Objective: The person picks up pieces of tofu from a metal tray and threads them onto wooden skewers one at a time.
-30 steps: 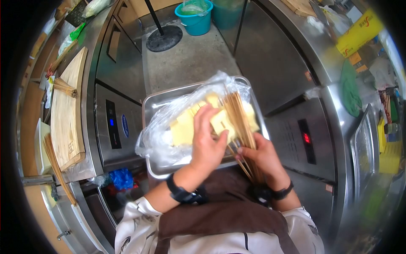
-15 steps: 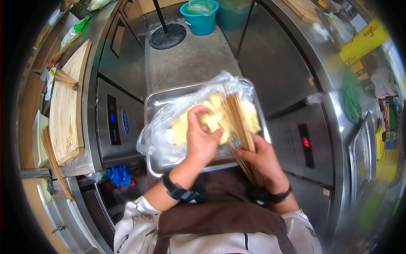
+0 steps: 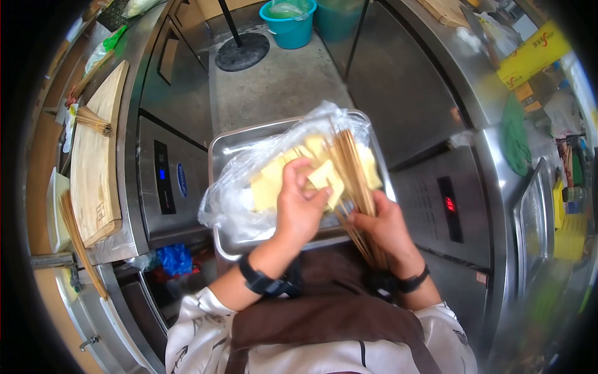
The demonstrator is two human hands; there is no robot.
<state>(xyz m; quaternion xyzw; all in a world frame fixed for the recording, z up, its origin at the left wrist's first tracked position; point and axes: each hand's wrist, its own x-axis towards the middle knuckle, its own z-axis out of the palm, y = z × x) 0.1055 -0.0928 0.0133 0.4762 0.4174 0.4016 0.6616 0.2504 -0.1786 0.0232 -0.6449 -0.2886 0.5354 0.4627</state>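
Observation:
My left hand (image 3: 296, 204) pinches a flat, pale yellow square piece (image 3: 327, 180) between thumb and fingers. More pieces of this kind, a yellow pile (image 3: 266, 186), lie under and beyond it on a crumpled clear plastic bag (image 3: 232, 189). Bag and pile rest in a metal tray (image 3: 213, 156) in front of my apron. A thick bundle of bamboo skewers (image 3: 353, 163) is gripped in my right hand (image 3: 387, 229), slanting up over the tray's right side. One or more thinner skewers stick out near the yellow square.
Steel fridge cabinets flank me. On the left counter lie a wooden board (image 3: 96, 168) and a small skewer bundle (image 3: 93, 120); more long skewers (image 3: 79, 240) lean near its front. Ahead stand a blue bucket (image 3: 290, 31) and a round black base (image 3: 243, 53). A metal tray (image 3: 534, 218) is at right.
The yellow square in my left hand is now lifted and turned face up beside the skewers. The right hand still grips the bundle; the view has shifted slightly.

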